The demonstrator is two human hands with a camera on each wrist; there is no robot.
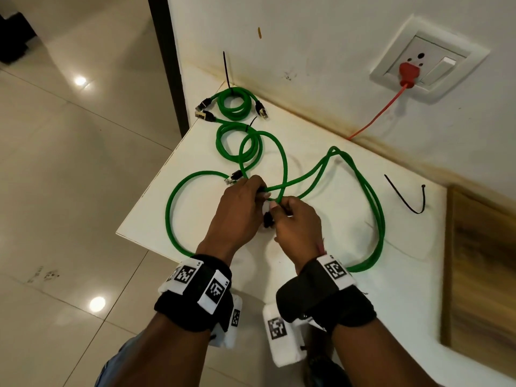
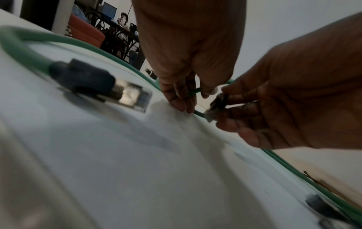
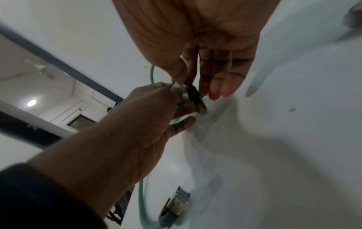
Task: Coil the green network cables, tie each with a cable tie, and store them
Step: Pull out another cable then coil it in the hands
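Your right hand (image 1: pixel 297 222) pinches the black plug (image 3: pixel 195 99) of the loose green cable (image 1: pixel 374 202). Your left hand (image 1: pixel 240 203), touching at 10 o'clock, grips the cord beside it. The slack runs toward 2 o'clock over the counter (image 1: pixel 405 289), nearer your right hand.

- On my left hand (image 1: pixel 240 208) I wear a black wrist strap (image 1: pixel 195 294) carrying white blocks printed with black square codes.
- My right hand (image 1: pixel 296 227) has a matching black band (image 1: pixel 324 300), white coded blocks on top and beneath.
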